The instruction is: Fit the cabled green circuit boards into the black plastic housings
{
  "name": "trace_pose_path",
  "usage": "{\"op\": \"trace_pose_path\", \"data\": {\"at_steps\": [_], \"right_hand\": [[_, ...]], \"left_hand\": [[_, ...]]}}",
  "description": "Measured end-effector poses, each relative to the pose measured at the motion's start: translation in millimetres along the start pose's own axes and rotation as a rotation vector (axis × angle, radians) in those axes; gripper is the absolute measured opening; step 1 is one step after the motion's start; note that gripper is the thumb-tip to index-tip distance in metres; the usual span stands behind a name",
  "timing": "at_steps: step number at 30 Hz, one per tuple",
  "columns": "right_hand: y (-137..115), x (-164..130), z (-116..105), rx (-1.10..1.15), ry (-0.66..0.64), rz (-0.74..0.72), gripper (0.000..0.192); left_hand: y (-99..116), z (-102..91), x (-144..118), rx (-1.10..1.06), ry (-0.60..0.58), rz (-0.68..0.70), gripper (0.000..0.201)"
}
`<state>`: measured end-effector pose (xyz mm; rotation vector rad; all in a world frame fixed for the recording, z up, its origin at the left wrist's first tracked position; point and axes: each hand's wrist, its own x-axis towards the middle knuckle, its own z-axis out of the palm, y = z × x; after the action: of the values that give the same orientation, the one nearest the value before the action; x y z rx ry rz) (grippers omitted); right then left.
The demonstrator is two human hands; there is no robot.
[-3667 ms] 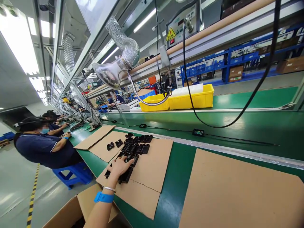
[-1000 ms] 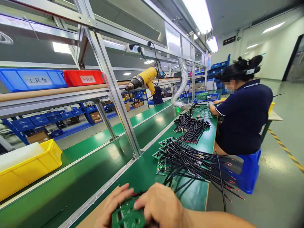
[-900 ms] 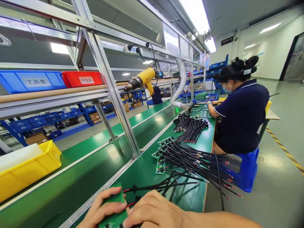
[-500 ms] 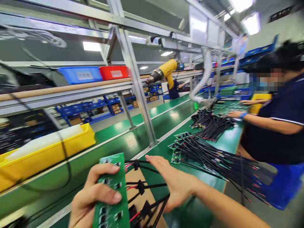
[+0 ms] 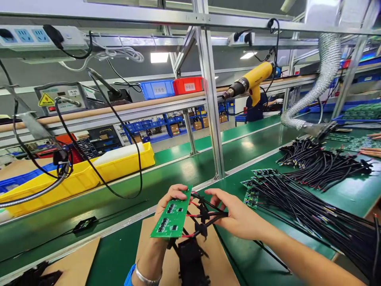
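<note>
My left hand [image 5: 169, 198] grips a green circuit board [image 5: 174, 214] by its upper end, the board tilted with its black components facing me. Black and red wires run from the board's right edge, each bundle with a black tab [image 5: 204, 213] on it. These wires converge into black cables [image 5: 218, 215] inside my right hand [image 5: 233, 212], whose fingers and thumb curl round them. The cable tails come out below that hand towards the lower right. Under the board, a black part [image 5: 192, 262] lies on brown cardboard [image 5: 220, 258]; its kind I cannot make out.
Circuit boards with long black cables [image 5: 285, 198] lie in piles on the bench's right side. A yellow heat gun [image 5: 253, 81] hangs ahead, near a flexible duct [image 5: 324, 75]. Yellow bins [image 5: 125, 163] stand at left behind dangling cords. Another person's hand [image 5: 372, 151] shows at the right edge.
My view has swung right and pulled back, so the hands and board look smaller. The right hand, earlier with spread fingers beside the wires, now closes round the cables.
</note>
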<state>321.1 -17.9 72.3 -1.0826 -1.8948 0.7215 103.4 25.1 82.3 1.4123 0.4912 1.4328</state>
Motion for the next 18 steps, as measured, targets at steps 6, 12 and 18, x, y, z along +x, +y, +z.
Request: {"op": "trace_pose_path", "data": {"at_steps": [6, 12, 18], "right_hand": [[-1, 16, 12, -0.013, 0.088, -0.100, 0.016], [1, 28, 6, 0.226, 0.039, 0.107, 0.014], [-22, 33, 6, 0.242, -0.035, 0.168, 0.015]], "left_hand": [[-7, 4.0, 0, -0.003, 0.023, -0.080, 0.034], [-19, 17.4, -17, -0.143, 0.037, -0.122, 0.079], [-44, 53.0, -20, -0.159, 0.131, -0.081, 0.041]]}}
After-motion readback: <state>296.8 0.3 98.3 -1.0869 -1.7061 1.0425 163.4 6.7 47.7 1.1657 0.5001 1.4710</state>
